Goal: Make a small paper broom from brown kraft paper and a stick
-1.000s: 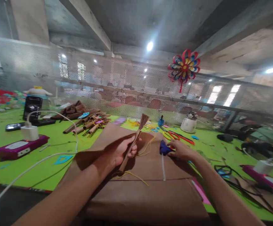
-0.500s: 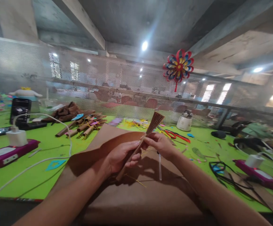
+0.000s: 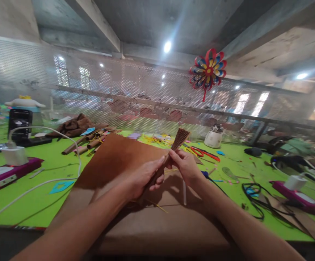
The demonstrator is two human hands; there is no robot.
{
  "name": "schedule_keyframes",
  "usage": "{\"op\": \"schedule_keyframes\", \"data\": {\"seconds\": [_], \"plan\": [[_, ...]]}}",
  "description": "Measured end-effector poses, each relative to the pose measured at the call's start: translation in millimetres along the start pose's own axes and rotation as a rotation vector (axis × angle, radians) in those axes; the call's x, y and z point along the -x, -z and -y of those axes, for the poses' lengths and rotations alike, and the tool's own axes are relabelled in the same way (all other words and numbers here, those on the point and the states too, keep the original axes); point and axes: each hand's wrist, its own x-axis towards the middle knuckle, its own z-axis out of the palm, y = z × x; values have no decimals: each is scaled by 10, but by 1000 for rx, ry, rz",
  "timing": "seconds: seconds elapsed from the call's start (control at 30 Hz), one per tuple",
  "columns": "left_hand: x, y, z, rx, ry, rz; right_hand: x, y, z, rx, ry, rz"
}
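Note:
Both my hands hold a folded brown paper fan point(image 3: 179, 138) above a large sheet of brown paper point(image 3: 119, 159) on the green table point(image 3: 54, 170). My left hand point(image 3: 146, 176) grips the lower, closed part of the fan. My right hand point(image 3: 184, 165) pinches it just under the spread top. A white glue stick point(image 3: 184, 192) and thin yellow strips point(image 3: 157, 206) lie on the brown paper below my hands. The blue glue gun point(image 3: 205, 174) is mostly hidden behind my right wrist.
Rolled brown paper tubes point(image 3: 92, 141) lie at the back left. A purple power strip with a white charger point(image 3: 8, 166) and cable sits left. Red-handled scissors point(image 3: 203, 153), a white pot point(image 3: 213, 137), black cables point(image 3: 255, 199) and another purple strip point(image 3: 298, 194) are right. A mesh fence stands behind.
My right hand left the blue glue gun and came over to the fan, which both hands now hold. The fan's top has opened slightly wider.

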Motion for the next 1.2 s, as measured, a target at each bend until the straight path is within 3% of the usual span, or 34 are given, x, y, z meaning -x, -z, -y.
{"op": "schedule_keyframes", "data": {"seconds": [0.23, 0.57, 0.67, 0.93, 1.2], "plan": [[-28, -78, -13, -182, -36, -144, 17, 20, -88, 63, -16, -46], [28, -112, -58, -192, -124, -158, 14, 3, -36, -138, -78, -2], [42, -131, -85, -245, -136, -198, 39, 2, -5, -90, -61, 18], [-39, -87, -17, -343, -102, -228, 68, -22, -59, 128, -18, -95], [-58, -73, 5, -302, -106, -254, 95, -40, 11, -22, -67, -24]]}}
